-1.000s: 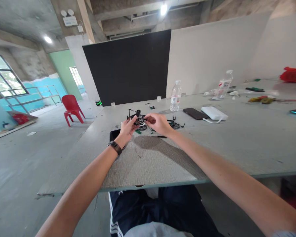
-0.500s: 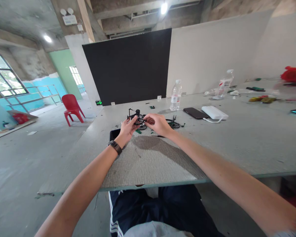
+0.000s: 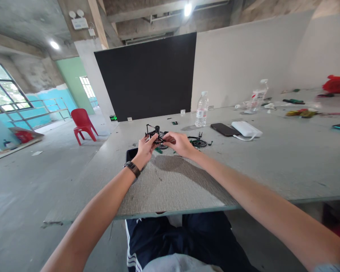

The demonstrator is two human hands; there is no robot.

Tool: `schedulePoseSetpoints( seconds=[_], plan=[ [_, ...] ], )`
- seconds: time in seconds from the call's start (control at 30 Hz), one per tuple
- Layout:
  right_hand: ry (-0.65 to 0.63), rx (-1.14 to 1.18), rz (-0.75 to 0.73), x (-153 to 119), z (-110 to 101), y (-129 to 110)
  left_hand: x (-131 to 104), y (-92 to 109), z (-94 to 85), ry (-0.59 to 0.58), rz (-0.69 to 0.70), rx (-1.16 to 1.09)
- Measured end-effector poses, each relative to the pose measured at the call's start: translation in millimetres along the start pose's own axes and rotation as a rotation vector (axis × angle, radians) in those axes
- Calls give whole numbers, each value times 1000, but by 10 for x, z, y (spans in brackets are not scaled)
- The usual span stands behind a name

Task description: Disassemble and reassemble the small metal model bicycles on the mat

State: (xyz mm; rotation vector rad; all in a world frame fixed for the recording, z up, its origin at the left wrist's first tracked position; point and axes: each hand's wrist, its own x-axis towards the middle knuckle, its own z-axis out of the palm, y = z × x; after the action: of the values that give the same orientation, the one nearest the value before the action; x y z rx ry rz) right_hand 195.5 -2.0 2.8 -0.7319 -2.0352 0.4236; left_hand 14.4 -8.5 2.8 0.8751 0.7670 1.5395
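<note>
Left hand, watch on wrist, fingers pinched on the near left side of a small black model bicycle frame. Right hand closed on the same piece from the right, fingertips at its wheel part; exact contact too small to make out. Piece held just above the table, toward the far left corner. Beside the hands, on the table: loose black wheel and small parts just right of the right hand, green bits under the hands. Dark flat tablet-like slab at the left edge, partly behind the left wrist. Farther right: clear water bottle upright, black phone, white power bank touching the phone's right side. Tools and clutter along the far right edge.
</note>
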Motion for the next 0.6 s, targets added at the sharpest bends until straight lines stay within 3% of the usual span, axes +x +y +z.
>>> schedulePoseSetpoints(
  seconds=[0.4,0.6],
  plan=[
    [46,-131,58,17,21,-47,28,-86,-30,-13,104,113],
    [81,-120,56,26,34,-76,6,-65,-14,2,88,124]
  ],
)
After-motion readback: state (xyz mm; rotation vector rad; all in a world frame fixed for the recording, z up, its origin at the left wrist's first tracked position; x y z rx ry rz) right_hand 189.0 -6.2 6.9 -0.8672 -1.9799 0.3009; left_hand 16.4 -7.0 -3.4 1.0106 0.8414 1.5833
